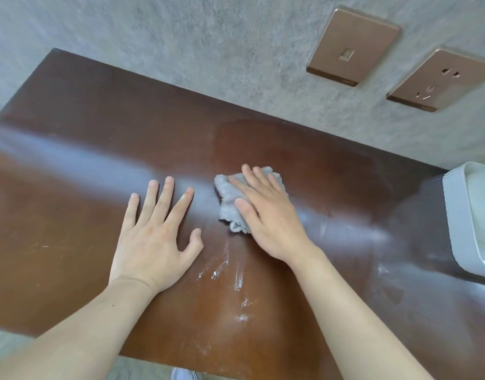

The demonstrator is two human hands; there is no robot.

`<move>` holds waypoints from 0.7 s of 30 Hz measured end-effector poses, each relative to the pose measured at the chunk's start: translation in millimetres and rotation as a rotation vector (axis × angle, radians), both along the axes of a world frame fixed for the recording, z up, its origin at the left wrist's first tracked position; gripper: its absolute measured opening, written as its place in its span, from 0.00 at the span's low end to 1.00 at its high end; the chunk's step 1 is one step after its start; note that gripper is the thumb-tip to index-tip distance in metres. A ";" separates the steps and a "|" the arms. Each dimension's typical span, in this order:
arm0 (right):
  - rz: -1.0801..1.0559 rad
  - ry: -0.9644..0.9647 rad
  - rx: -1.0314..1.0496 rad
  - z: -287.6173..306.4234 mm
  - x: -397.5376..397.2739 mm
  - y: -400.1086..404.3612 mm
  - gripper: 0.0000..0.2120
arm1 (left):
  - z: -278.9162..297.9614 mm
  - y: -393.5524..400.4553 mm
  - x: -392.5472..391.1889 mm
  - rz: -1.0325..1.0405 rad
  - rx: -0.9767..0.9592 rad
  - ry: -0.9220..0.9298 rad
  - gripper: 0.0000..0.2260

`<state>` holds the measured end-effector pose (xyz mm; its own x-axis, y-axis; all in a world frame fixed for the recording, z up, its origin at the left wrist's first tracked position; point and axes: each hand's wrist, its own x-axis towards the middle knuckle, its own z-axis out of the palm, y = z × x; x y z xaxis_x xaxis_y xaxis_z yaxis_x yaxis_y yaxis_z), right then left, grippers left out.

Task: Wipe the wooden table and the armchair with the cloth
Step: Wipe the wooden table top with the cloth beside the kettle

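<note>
The right hand (266,212) is lying flat on top of a crumpled grey cloth (230,204), fingers stretched out together and pressing it down onto the dark brown wooden worktop (98,127) rather than closing around it. The cloth is sitting near the middle of the worktop, poking out past the fingertips and the thumb side. The left hand (156,237) is resting palm-down just beside it, fingers spread apart, holding nothing. White dusty streaks (230,270) are showing on the wood between the two wrists. A white container (468,215) is standing at the worktop's right end. Two copper-coloured wall plates (353,46) are sitting on the grey textured wall (181,37) behind
</note>
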<state>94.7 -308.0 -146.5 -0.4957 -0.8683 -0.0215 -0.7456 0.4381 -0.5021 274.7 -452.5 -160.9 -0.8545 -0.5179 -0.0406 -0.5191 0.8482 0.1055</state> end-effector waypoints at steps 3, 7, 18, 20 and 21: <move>-0.346 -0.489 -0.196 8.7 -22.9 -9.3 0.23 | 2.2 0.1 -1.3 0.007 0.024 0.003 0.32; -0.713 -0.388 -0.379 14.9 -50.4 -73.1 0.21 | 3.0 0.6 -0.6 0.009 0.028 0.002 0.32; 0.106 0.191 0.101 -3.2 -46.6 -111.5 0.25 | -0.1 -1.1 1.7 0.009 0.010 0.003 0.32; 0.130 0.149 0.108 -1.0 -24.9 -76.5 0.26 | -0.3 -1.3 2.7 0.010 0.004 -0.002 0.32; 0.124 0.135 0.108 -0.2 -13.2 -56.5 0.26 | -0.5 -1.0 2.6 0.010 0.002 0.000 0.32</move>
<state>81.5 -364.5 -146.7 -0.3897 -0.9191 -0.0586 -0.8545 0.3846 -0.3491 277.3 -453.5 -161.3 -0.8491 -0.5266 -0.0419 -0.5278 0.8425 0.1074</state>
